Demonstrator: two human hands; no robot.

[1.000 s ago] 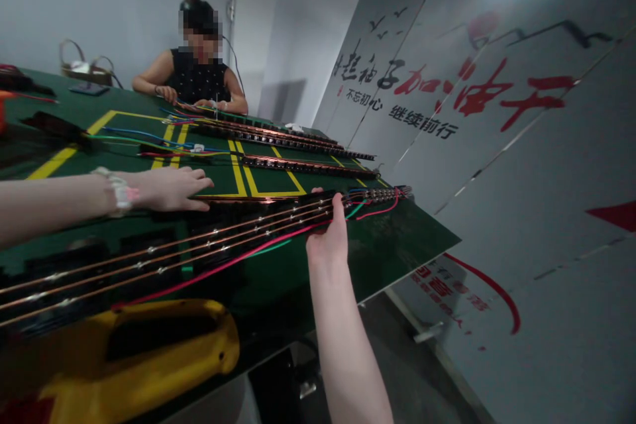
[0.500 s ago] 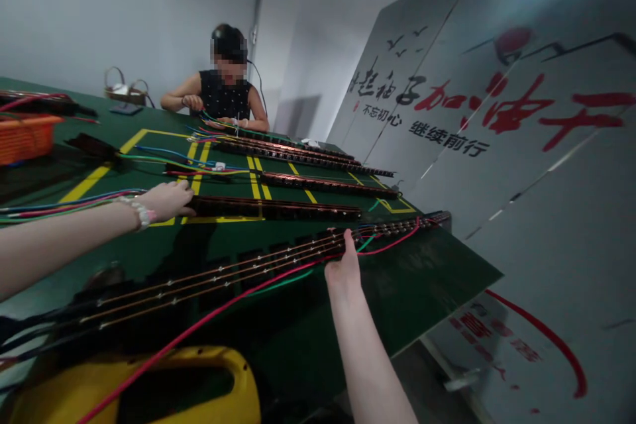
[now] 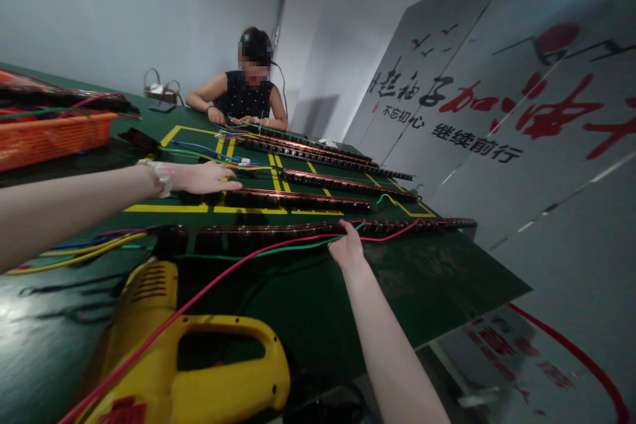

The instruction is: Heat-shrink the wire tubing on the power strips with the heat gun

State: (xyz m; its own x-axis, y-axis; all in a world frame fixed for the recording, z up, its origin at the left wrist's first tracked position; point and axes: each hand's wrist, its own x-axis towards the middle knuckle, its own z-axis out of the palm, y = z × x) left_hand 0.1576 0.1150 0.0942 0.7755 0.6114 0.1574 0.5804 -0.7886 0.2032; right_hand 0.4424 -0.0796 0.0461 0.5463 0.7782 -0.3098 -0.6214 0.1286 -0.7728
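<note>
My right hand (image 3: 348,248) is closed on the near side of a long dark bar (image 3: 278,232) with copper conductors, its thumb on top; the other fingers are mostly hidden. A red wire (image 3: 243,262) and a green wire run along this bar and pass by that hand. Palm down, my left hand (image 3: 206,177) is open, its fingers stretched over the left end of a second dark bar with copper strips (image 3: 308,200). Whether it touches that bar I cannot tell. Yellow, green and blue wires (image 3: 104,248) come out of the near bar's left end.
A yellow power tool (image 3: 228,384) with a loop handle lies at the front. More copper-lined bars (image 3: 342,182) lie behind, on the yellow-taped green table (image 3: 422,285). An orange basket (image 3: 59,139) stands at left. Across the table sits a person (image 3: 251,96) handling wires.
The near bar has turned and come down at its left end, so its copper face shows less. My left hand has moved right and its fingers have straightened. The view has swung left.
</note>
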